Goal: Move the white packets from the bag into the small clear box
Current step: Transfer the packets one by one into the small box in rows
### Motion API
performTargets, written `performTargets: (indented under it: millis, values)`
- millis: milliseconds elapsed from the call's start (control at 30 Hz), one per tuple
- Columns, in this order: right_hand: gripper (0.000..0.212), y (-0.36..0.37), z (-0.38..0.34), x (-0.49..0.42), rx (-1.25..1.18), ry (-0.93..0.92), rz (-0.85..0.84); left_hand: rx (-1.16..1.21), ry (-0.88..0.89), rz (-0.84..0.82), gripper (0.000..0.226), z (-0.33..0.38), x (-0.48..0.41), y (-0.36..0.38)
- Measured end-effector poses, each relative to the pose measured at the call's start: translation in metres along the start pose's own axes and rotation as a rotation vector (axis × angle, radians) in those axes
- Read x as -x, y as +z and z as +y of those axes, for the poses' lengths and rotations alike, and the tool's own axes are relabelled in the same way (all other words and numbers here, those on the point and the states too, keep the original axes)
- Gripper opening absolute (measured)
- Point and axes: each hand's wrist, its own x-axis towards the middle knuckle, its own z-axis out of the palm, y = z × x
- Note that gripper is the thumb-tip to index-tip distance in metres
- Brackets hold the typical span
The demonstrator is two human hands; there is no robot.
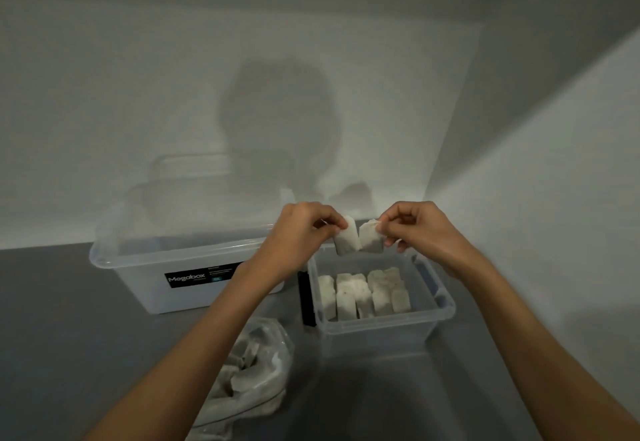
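On the left part of the grey table point(69, 336) stands a large clear box point(138, 285), which has a black label point(188, 279) on its front wall. Nearer to the person and a little to the right lies the bag point(270, 347), a crumpled clear plastic one. It is open at the top and loose packets point(242, 357) are still inside it. Above the bag the left forearm reaches forward. The left hand point(301, 229) is raised, with its fingers curled, and it pinches a white packet point(347, 241) by the upper edge, so the packet hangs down. Under this hand, between the two boxes, a narrow black piece point(308, 298) stands against the left wall of the small clear box point(377, 333). I cannot tell what this piece is. A second white packet point(372, 241) hangs just beside the first one, and their lower edges seem to touch. Both packets hang in the air over the far rim of the small clear box. On the floor of this box the stored packets point(363, 297) lie close together in short rows. The right hand point(415, 229), also with curled fingers, pinches the second white packet at its top corner. Behind everything there is a plain white wall point(104, 94).
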Motion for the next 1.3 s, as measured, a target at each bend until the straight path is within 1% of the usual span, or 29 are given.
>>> performTargets:
  millis: [100,167,267,367,467,600,667,733,800,900,967,1033,1100,1167,1267,1300]
  values:
    - [0.008,-0.015,0.015,-0.005,0.048,0.015,0.018,-0.002,-0.019,-0.051,0.017,0.003,-0.015,0.022]
    - [0.008,-0.019,0.028,-0.008,0.115,0.029,0.009,-0.048,-0.051,-0.097,0.021,0.003,-0.023,0.04]
    - [0.011,-0.016,0.054,-0.016,0.267,0.064,-0.066,-0.143,-0.093,-0.198,0.019,-0.005,-0.031,0.071]
    - [0.019,-0.005,0.08,-0.028,0.43,0.114,-0.139,-0.207,-0.185,-0.309,0.015,-0.018,-0.034,0.101]
    - [0.022,0.007,0.098,-0.037,0.567,0.153,-0.194,-0.261,-0.269,-0.4,0.01,-0.033,-0.035,0.126]
    - [0.021,0.023,0.116,-0.047,0.645,0.261,-0.328,-0.293,-0.375,-0.477,0.014,-0.049,-0.032,0.149]
    - [0.015,0.03,0.123,-0.05,0.656,0.293,-0.374,-0.312,-0.405,-0.484,0.013,-0.055,-0.032,0.158]
    - [0.021,0.035,0.129,-0.052,0.66,0.315,-0.396,-0.325,-0.411,-0.481,0.012,-0.059,-0.031,0.165]
    - [0.016,0.038,0.131,-0.052,0.679,0.319,-0.41,-0.341,-0.403,-0.473,0.011,-0.062,-0.032,0.17]
    - [0.018,0.041,0.135,-0.053,0.697,0.325,-0.416,-0.386,-0.382,-0.452,0.013,-0.065,-0.032,0.176]
    - [0.012,0.041,0.136,-0.052,0.757,0.31,-0.412,-0.432,-0.369,-0.453,0.015,-0.065,-0.032,0.179]
    - [0.023,0.041,0.136,-0.052,0.796,0.3,-0.402,-0.479,-0.355,-0.458,0.019,-0.064,-0.031,0.181]
    - [0.013,0.04,0.137,-0.052,0.831,0.285,-0.391,-0.506,-0.343,-0.449,0.02,-0.066,-0.03,0.184]
    - [0.021,0.04,0.138,-0.053,0.851,0.286,-0.392,-0.527,-0.333,-0.439,0.02,-0.067,-0.03,0.185]
    - [0.012,0.041,0.139,-0.053,0.885,0.266,-0.396,-0.543,-0.326,-0.434,0.02,-0.067,-0.03,0.185]
    - [0.014,0.041,0.139,-0.053,0.884,0.267,-0.395,-0.544,-0.324,-0.432,0.02,-0.068,-0.03,0.185]
